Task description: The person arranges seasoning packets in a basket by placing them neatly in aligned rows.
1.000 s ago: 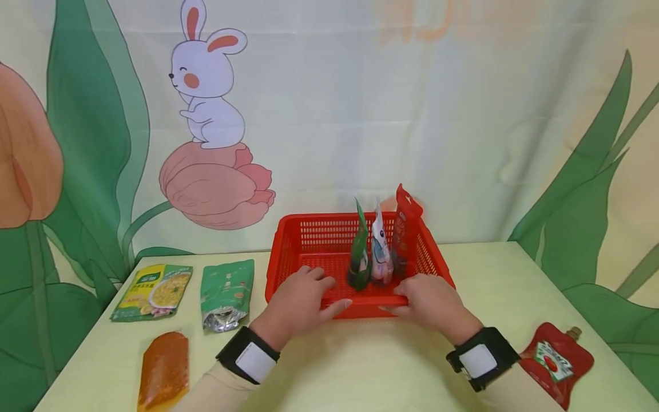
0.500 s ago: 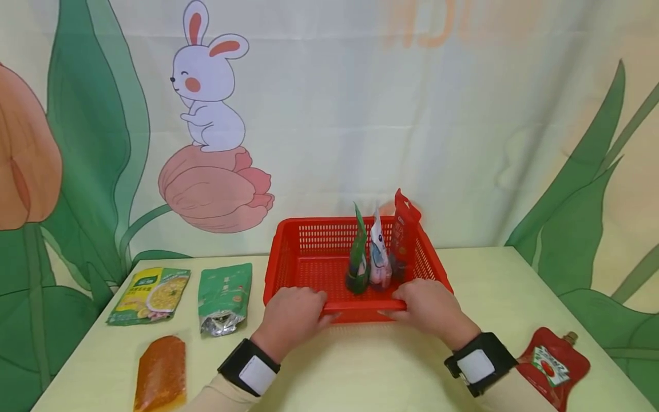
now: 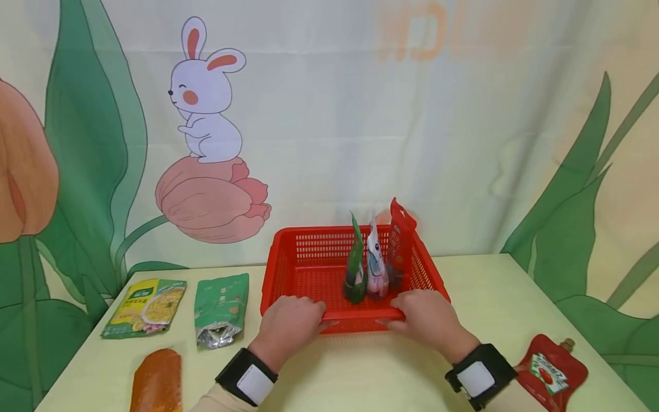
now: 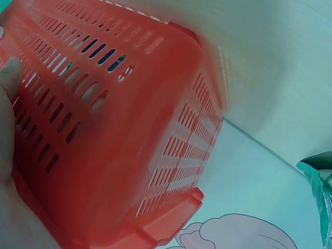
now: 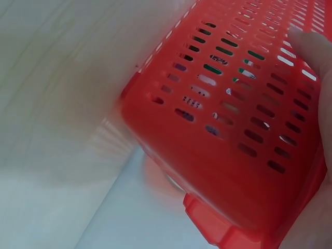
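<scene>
Both hands grip the near rim of a red plastic basket [image 3: 304, 274] with slotted walls. My left hand [image 3: 290, 326] curls over the rim left of its middle, and my right hand [image 3: 424, 317] does the same on the right. In each wrist view a thumb lies against the basket's outer wall [image 4: 129, 129]. Three packets stand upright in the right half of the basket: a green one [image 3: 355, 269], a white one with a cartoon print [image 3: 377, 266] and a taller red one [image 3: 399, 246]. Through the slots of the wall [image 5: 207, 166], bits of them show in the right wrist view.
Left on the table [image 3: 360, 377] lie a yellow-green food packet [image 3: 146, 307], a green pouch with a silver end [image 3: 221, 309] and a clear packet of orange-brown sauce [image 3: 157, 380]. A red ketchup pouch [image 3: 551, 369] lies at the right. Behind hangs a printed curtain [image 3: 334, 131].
The left hand's fingers, spread over the rim a second ago, have curled round it. The right hand keeps its hold. The whole scene sits slightly lower in the head view.
</scene>
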Demonstrator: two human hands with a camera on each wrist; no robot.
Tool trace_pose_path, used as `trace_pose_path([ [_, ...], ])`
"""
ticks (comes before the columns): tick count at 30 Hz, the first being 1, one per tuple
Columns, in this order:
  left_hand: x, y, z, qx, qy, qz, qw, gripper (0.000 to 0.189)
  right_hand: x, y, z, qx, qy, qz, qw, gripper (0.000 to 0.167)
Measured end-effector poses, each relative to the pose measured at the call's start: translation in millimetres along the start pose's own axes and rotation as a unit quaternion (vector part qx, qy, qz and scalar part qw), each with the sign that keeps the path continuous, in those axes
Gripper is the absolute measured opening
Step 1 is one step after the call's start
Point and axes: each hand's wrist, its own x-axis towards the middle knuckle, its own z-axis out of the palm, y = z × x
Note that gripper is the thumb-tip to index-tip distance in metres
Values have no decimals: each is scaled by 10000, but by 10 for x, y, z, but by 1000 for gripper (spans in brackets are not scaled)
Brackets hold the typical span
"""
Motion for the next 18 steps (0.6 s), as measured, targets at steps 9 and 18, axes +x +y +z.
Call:
trace_pose_path([
  [9,-16,-6,-2,-47,-128,-57,9999,28,-6,-3,19,81,-35,-8,10000,22],
  [18,-19,-22,29,20,-27,-34,10000,29,25,10,14,97,-71,-66,9999,21],
])
